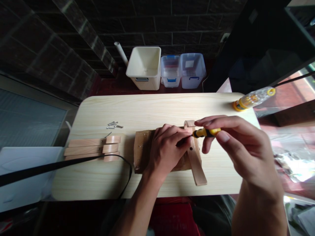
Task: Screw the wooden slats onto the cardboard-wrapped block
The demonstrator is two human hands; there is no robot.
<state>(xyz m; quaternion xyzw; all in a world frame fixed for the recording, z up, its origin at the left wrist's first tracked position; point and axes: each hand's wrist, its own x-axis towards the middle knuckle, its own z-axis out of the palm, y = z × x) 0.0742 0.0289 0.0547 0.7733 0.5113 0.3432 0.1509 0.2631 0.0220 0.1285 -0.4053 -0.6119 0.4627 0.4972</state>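
Observation:
My right hand (pixel 221 134) pinches a yellow and black screwdriver (pixel 208 132) by its handle, held nearly level. The driver's tip meets my left hand's fingertips at a light wooden piece (pixel 197 167) with a curved top end and a dark hole. That piece lies across the right part of a brown block (pixel 142 147). My left hand (pixel 168 144) rests on the block, thumb and forefinger closed at the driver's tip; what they pinch is too small to make out.
Several screws (pixel 114 124) lie at the table's left, behind stacked wooden pieces (pixel 86 146). A black strap (pixel 61 164) crosses the left side. A clear, yellow-based container (pixel 253 98) stands back right. Bins (pixel 145 82) sit beyond the table (pixel 147 108).

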